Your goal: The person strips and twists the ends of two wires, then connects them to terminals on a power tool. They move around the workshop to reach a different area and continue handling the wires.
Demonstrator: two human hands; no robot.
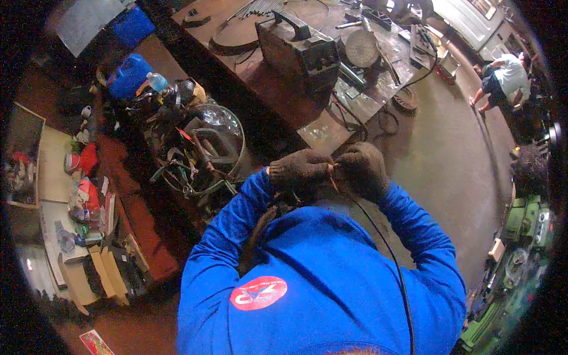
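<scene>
Gloved left hand (299,170) and right hand (362,170) meet, both grips pinched shut on a thin black cable (387,248) with a bare coppery end, near the worktop (322,133).

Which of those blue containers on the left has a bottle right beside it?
The lower blue jug, with a clear bottle against its right side. The other blue container sits farther up, near a grey sheet, with no bottle by it.
</scene>
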